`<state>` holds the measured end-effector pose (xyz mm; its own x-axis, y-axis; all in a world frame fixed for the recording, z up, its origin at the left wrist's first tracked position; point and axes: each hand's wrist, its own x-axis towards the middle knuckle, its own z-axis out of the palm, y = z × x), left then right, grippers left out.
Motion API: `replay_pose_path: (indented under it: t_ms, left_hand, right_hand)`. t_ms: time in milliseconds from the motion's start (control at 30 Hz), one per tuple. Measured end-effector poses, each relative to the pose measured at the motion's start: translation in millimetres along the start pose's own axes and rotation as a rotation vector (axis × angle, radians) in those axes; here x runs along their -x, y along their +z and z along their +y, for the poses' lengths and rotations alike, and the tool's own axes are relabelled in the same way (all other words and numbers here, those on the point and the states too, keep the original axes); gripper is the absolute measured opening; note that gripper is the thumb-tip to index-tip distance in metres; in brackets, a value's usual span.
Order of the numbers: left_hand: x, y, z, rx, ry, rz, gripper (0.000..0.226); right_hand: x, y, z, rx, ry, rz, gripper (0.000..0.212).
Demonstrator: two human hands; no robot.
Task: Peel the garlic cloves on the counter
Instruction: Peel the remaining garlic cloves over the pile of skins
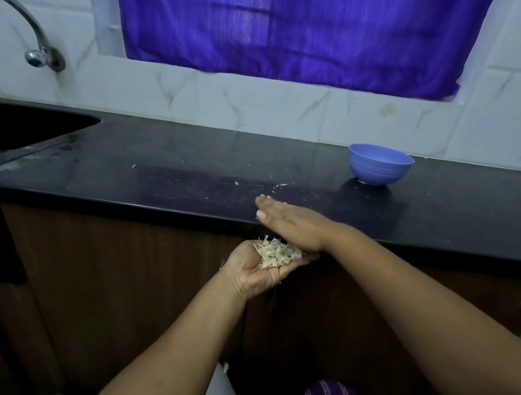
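Left hand [257,266] cupped palm-up just below the surface [183,190] edge, cradling a heap of peels [277,254]. Right hand [292,225] flat, fingers straight, at the near edge above the peels. Far right, bowl [379,166]; far left, sink [13,129].

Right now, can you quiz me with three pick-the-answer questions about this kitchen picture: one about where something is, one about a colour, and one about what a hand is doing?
1. Where is the bowl?
A. in the sink
B. on the counter by the wall
C. on the floor

2. What colour is the curtain?
A. purple-blue
B. yellow
C. green

3. What is the left hand doing?
A. turning the tap
B. lifting the bowl
C. cupping garlic peels below the counter edge

Answers: 1 B, the bowl stands at the back of the dark counter. 2 A, the cloth over the window is purple-blue. 3 C, peels lie in its palm while the flat right hand is at the edge.
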<state>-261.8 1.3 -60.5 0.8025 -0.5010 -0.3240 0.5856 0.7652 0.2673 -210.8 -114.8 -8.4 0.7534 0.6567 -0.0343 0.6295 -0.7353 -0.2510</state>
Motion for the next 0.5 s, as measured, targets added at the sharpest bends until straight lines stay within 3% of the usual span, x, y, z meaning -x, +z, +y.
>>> replay_pose_path:
  t_ms: [133, 200, 300, 433, 500]
  left_hand:
    - [6.1, -0.8, 5.0, -0.039, 0.017, -0.010, 0.057]
    - [10.6, 0.9, 7.2, -0.051, 0.008, 0.017, 0.060]
    - [13.8, 0.6, 10.5, -0.037, -0.020, 0.068, 0.063]
    - [13.3, -8.6, 16.0, -0.031, -0.048, 0.067, 0.064]
    - [15.8, -12.3, 20.3, -0.021, -0.031, 0.057, 0.062]
  right_hand:
    - [26.9, 6.1, -9.3, -0.201, -0.151, 0.074, 0.045]
    - [29.6, -0.8, -8.5, -0.385, -0.187, 0.247, 0.031]
    - [2.2, -26.9, 10.7, -0.388, -0.062, 0.445, 0.026]
    - [-50.9, -45.1, 62.7, -0.142, 0.399, 0.135, 0.065]
    - [-72.8, -36.2, 74.8, -0.091, 0.427, 0.066, 0.074]
